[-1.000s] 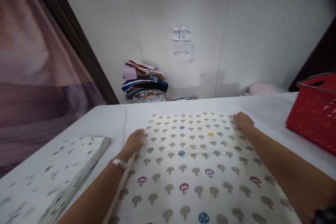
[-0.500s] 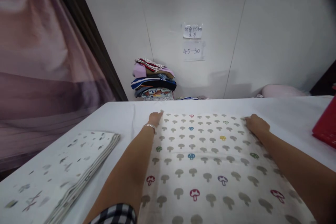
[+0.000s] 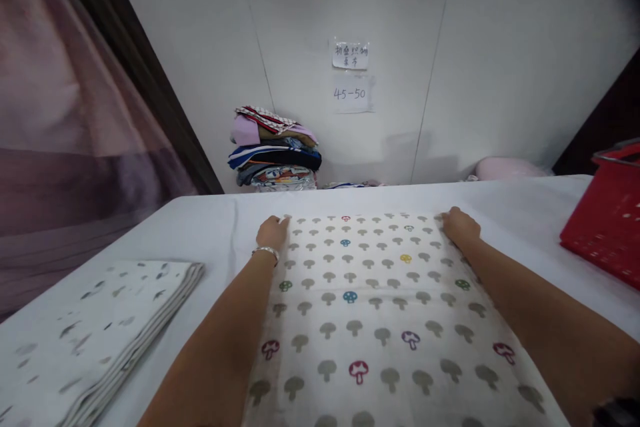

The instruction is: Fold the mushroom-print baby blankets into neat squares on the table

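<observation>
Cotton mushroom-print cloth (image 3: 380, 307), white, flat — left hand (image 3: 273, 232) & right hand (image 3: 459, 225) pinching far corners, 11 & 1 o'clock; uneven pull may skew edges.

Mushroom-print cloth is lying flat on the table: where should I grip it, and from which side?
Grip the mushroom-print cloth at its two far corners, where the left hand and right hand rest. It lies flat, so probably pinch each corner edge from the outer side.
</observation>
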